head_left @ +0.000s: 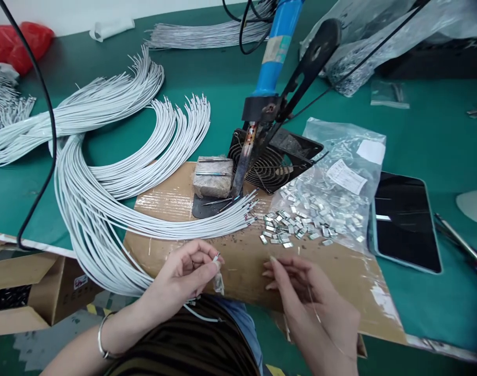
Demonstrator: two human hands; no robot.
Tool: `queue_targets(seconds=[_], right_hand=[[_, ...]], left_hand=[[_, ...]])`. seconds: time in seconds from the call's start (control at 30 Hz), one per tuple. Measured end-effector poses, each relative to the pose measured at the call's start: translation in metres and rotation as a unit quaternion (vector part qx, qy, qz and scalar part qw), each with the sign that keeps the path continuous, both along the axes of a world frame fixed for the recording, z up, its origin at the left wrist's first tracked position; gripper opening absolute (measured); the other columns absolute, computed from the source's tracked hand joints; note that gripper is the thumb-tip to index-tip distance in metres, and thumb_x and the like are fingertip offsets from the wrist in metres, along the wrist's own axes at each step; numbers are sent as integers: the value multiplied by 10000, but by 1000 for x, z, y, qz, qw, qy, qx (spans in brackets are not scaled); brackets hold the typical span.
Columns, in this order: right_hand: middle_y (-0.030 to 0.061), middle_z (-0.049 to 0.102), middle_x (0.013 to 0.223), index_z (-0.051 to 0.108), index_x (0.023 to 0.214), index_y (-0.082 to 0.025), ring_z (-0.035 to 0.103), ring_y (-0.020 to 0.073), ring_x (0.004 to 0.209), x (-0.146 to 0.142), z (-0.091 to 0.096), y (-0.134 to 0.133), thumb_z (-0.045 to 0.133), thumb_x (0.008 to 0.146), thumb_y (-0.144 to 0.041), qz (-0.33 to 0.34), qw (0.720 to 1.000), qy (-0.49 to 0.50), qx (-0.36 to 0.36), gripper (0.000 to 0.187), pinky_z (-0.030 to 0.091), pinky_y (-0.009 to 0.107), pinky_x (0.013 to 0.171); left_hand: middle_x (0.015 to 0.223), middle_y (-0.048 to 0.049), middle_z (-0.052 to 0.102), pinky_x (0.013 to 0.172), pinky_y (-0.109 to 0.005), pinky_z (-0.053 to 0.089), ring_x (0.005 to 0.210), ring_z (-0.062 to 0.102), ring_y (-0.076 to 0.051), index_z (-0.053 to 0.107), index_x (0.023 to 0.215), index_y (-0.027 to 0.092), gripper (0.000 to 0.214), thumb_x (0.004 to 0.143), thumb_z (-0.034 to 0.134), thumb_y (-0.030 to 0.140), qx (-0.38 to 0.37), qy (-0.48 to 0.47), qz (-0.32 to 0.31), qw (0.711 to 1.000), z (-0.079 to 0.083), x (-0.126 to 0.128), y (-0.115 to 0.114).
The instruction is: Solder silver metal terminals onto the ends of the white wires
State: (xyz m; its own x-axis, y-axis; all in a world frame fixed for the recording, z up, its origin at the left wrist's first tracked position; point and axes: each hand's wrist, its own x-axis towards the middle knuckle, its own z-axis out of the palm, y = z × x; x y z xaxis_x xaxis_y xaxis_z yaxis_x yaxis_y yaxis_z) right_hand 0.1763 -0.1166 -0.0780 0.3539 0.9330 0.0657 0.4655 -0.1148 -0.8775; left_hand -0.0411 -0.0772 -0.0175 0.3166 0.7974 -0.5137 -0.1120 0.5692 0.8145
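My left hand (195, 269) is closed in a pinch on a white cable, whose stripped end pokes up beside the thumb. Just below those fingers shows a small clear or shiny piece (218, 284); whether it is joined to the cable I cannot tell. A length of white cable (202, 315) hangs under the wrist over the lap. My right hand (301, 287) is over the cardboard, thumb and forefinger together, with a thin silvery wire, like solder wire, running across its palm. Beyond it lies a pile of small metal connectors (291, 224).
A blue soldering iron (277, 57) is clamped tip-down beside a sponge block (212, 177) and black fan (269, 162). White cable bundles (105, 230) curve over the left side. On the right are a plastic bag (340, 167) of connectors and a phone (405, 222). Cardboard (351, 292) covers the front.
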Motion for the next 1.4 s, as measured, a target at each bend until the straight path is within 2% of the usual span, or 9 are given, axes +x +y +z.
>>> queue_targets(seconds=[0.07,0.23,0.4,0.53,0.77,1.13,1.4], right_hand=[[56,796,775,766,998,-184,746,176,596,-8,4,-3,735,962,-398,11,999,43,0,219,634,255,570],[38,761,806,841,943,-219,688,141,598,-30,20,2,773,934,-310,55,990,129,3,114,607,231,576],[12,713,713,825,846,-224,640,119,548,-43,25,7,755,947,-296,84,979,183,11,143,543,196,500],[4,700,694,862,917,-246,636,118,560,-50,30,12,767,933,-256,96,975,198,14,97,526,187,497],[-5,727,725,881,977,-289,653,109,588,-54,41,17,757,929,-201,122,970,211,23,160,524,169,521],[-33,723,757,864,1063,-330,656,78,612,-51,39,13,741,949,-152,133,968,204,51,244,511,131,544],[-32,732,779,862,1091,-343,666,76,638,-48,38,14,738,946,-131,149,964,211,60,285,521,124,563]], left_hand=[[683,62,547,470,-211,218,488,350,-47,642,960,163,385,903,810,504,-3,-12,3,1000,0,0,0],[663,75,516,476,-215,208,490,344,-47,601,943,171,369,927,791,488,-7,-19,2,1000,-1,0,0],[722,28,592,483,-225,233,495,383,-53,642,925,155,387,912,790,512,-17,-23,7,1000,1,-1,1],[677,34,566,491,-230,239,492,372,-60,661,883,151,388,911,786,517,-20,-27,11,999,2,0,2],[599,68,477,482,-220,231,497,361,-67,612,789,163,437,889,808,540,-18,-14,-6,1000,-1,1,4],[613,60,504,516,-217,271,533,370,-75,600,769,166,462,838,857,544,-1,5,8,1000,2,5,7],[638,52,525,544,-222,270,580,377,-82,595,773,164,428,843,875,480,8,-9,7,1000,2,4,7]])
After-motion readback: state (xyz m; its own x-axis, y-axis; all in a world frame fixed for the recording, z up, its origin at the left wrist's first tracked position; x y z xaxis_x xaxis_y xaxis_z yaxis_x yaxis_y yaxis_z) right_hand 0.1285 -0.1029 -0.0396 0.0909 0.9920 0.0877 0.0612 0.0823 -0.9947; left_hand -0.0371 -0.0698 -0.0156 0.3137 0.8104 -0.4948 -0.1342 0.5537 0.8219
